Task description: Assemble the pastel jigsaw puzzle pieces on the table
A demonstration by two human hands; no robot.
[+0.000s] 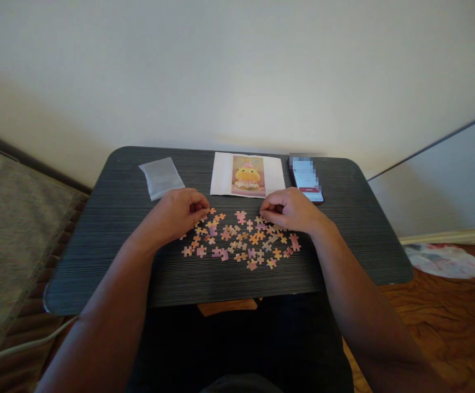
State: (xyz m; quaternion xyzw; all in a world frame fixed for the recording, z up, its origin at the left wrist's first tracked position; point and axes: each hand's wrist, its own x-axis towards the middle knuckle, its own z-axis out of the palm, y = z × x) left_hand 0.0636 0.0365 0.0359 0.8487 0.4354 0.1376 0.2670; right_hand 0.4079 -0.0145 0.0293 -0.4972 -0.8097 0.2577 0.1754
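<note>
Several small pink and orange puzzle pieces [241, 243] lie scattered in the middle of a dark striped table [114, 262]. My left hand [178, 210] rests at the left end of the scatter, fingers curled and pinched together over the pieces. At the right end sits my right hand [290, 209], fingers likewise pinched close to a piece. What each pinch holds is too small to make out. Just beyond the hands lies a reference picture [248, 174] of a yellow character on white paper.
An empty clear plastic bag [161, 176] lies at the table's back left. A phone [306, 177] with a lit screen lies at the back right. A white cable [20, 345] runs along the floor at left, and crumpled cloth [446, 260] lies at right.
</note>
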